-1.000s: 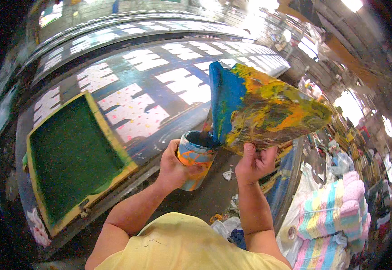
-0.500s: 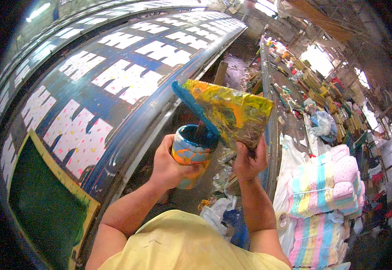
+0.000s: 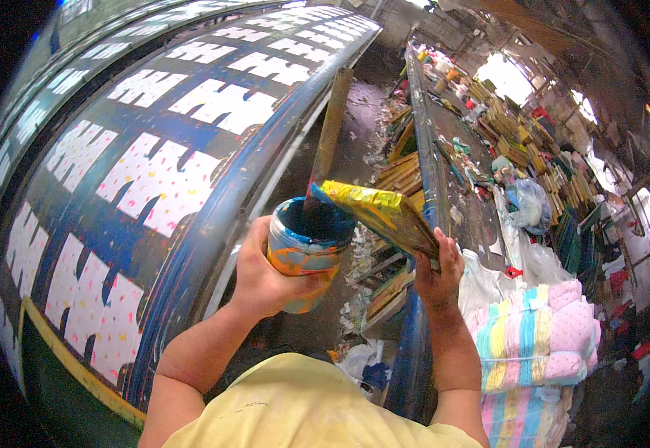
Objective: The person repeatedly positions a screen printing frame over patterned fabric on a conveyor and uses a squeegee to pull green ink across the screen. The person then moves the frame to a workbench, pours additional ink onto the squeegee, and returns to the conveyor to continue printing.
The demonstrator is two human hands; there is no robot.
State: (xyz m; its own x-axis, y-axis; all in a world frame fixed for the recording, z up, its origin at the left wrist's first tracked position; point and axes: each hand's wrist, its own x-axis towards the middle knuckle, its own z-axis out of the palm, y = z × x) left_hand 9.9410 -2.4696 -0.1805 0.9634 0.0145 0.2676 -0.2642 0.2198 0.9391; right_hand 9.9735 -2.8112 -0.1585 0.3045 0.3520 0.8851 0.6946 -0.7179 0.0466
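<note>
My left hand (image 3: 254,272) is wrapped round a paint-smeared tub (image 3: 304,261) with dark blue paint inside and orange and blue streaks outside. A long wooden stick (image 3: 332,123) stands up out of the tub. In my right hand (image 3: 438,270) is a squeegee (image 3: 388,213), its body covered in yellow-stained wrapping. The squeegee tilts toward the tub, and its blue-coated edge is at the rim by the stick. Whether that edge touches the rim or the stick I cannot tell.
On my left runs a long printing table (image 3: 213,201) with rows of white spotted cut pieces (image 3: 164,183). A wood-framed green screen (image 3: 78,373) leans at lower left. Bundled striped fabric (image 3: 526,336) is stacked at right. Wooden frames (image 3: 399,175) and scraps litter the aisle.
The squeegee has turned and dropped, bringing its blue edge from above the tub down to its rim. My right hand moved slightly right. My view has shifted, exposing more of the stick.
</note>
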